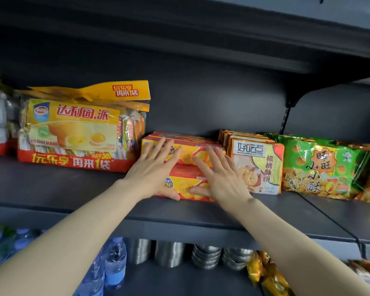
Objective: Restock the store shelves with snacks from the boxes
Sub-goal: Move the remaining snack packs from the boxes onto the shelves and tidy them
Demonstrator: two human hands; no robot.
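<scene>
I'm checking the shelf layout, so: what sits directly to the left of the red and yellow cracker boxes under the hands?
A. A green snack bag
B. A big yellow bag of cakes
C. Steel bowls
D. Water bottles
B: the big yellow bag of cakes stands just left of the cracker boxes, on which the left hand and right hand lie flat.

We see two bare forearms, with no sleeve on either as far back from the fingers as the view reaches. Our left hand (153,170) and our right hand (219,178) wear no gloves, rings, watch or bracelet behind the fingers. The fingers are slender; the nails at their tips look short and plain, though blur hides finer detail.
</scene>
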